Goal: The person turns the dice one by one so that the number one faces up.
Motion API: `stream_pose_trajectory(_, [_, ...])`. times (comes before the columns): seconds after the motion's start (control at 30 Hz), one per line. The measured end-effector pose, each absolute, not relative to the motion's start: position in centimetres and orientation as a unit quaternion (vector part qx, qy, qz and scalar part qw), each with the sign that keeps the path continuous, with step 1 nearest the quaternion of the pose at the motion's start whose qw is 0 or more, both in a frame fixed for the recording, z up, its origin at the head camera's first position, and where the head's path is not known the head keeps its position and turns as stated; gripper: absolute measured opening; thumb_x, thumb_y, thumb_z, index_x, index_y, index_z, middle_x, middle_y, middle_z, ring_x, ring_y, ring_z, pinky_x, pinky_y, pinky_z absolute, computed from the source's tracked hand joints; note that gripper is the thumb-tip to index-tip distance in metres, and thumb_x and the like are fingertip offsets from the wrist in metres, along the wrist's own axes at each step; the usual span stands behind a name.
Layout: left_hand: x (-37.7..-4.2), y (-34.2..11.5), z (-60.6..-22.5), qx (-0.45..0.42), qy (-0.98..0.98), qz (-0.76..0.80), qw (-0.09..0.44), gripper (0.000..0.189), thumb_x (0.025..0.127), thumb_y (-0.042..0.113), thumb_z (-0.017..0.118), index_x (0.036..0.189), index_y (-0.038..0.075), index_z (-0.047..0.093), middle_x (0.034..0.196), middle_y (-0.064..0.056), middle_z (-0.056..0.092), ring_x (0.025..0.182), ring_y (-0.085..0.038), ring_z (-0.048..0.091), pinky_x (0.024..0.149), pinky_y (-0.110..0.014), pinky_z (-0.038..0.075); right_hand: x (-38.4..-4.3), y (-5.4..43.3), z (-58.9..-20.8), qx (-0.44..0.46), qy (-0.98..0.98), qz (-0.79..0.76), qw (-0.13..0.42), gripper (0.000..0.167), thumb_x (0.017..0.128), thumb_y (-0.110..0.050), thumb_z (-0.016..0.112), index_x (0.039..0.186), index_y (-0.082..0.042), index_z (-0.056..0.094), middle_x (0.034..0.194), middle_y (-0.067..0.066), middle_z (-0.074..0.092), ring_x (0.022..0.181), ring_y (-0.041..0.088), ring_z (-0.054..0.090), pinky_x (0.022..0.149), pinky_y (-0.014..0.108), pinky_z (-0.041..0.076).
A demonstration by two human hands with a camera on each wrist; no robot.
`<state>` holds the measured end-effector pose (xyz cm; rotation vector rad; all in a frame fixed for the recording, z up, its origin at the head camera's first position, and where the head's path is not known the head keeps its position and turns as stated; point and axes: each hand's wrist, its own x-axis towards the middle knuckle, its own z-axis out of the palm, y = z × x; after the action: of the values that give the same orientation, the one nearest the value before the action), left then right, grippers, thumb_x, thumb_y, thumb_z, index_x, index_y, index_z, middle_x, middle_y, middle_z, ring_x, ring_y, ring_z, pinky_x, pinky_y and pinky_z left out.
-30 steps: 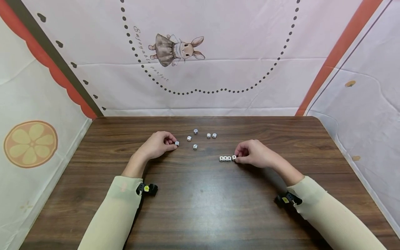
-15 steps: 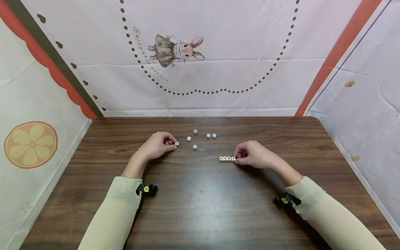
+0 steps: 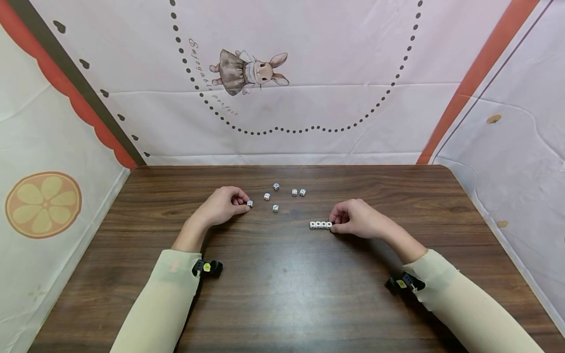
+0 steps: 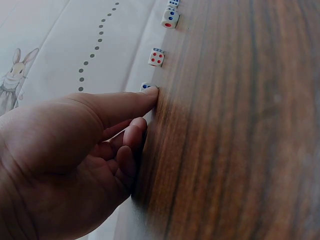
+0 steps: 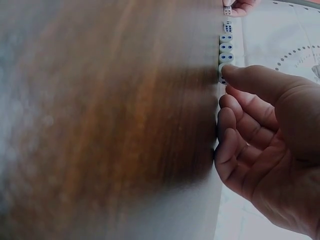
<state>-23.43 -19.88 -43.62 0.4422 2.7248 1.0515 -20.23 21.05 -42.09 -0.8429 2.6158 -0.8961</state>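
My left hand (image 3: 222, 205) pinches a white die (image 3: 249, 203) at the left of a loose group, low at the tabletop. In the left wrist view the thumb covers part of that die (image 4: 146, 87). At the right, my right hand (image 3: 359, 218) holds another die (image 3: 329, 225) between thumb and fingers, at the right end of a straight row of dice (image 3: 318, 225). This die touches its neighbour, and the row's top faces each show one large dot. In the right wrist view the thumb hides much of the held die (image 5: 223, 75).
Several loose dice lie behind and between the hands, among them a near one (image 3: 275, 208), a far one (image 3: 276, 187) and a close pair, whose right die (image 3: 302, 192) is nearest the row. The brown wooden table (image 3: 282, 294) meets a printed cloth wall (image 3: 344, 103) at its back edge.
My right hand has moved slightly left with its die, closing the small gap to the row and lining the die up with it. The left hand keeps still on its die.
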Motion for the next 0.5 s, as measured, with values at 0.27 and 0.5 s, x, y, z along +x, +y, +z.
stream_pose_trajectory(0.27, [-23.4, -19.9, -43.5, 0.152, 0.919, 0.353, 0.092, 0.013, 0.097, 0.015, 0.08, 0.105, 0.006, 0.075, 0.093, -0.005, 0.065, 0.086, -0.021, 0.058, 0.079, -0.037, 0.048, -20.3, 21.3, -41.9, -0.285, 0.893, -0.321, 0.133, 0.012, 0.091, -0.018, 0.086, 0.095, -0.014, 0.075, 0.08, -0.008, 0.067, 0.073, 0.012, 0.062, 0.067, 0.029, 0.05])
stream_pose_trajectory(0.5, [-23.5, -19.9, -43.7, 0.154, 0.918, 0.353, 0.09, 0.013, 0.097, 0.015, 0.08, 0.105, 0.006, 0.075, 0.093, -0.005, 0.065, 0.086, -0.02, 0.058, 0.079, -0.036, 0.048, -21.2, 21.2, -40.9, -0.281, 0.899, -0.319, 0.103, 0.014, 0.093, -0.021, 0.084, 0.101, -0.013, 0.075, 0.084, -0.007, 0.068, 0.076, 0.013, 0.063, 0.072, 0.031, 0.052])
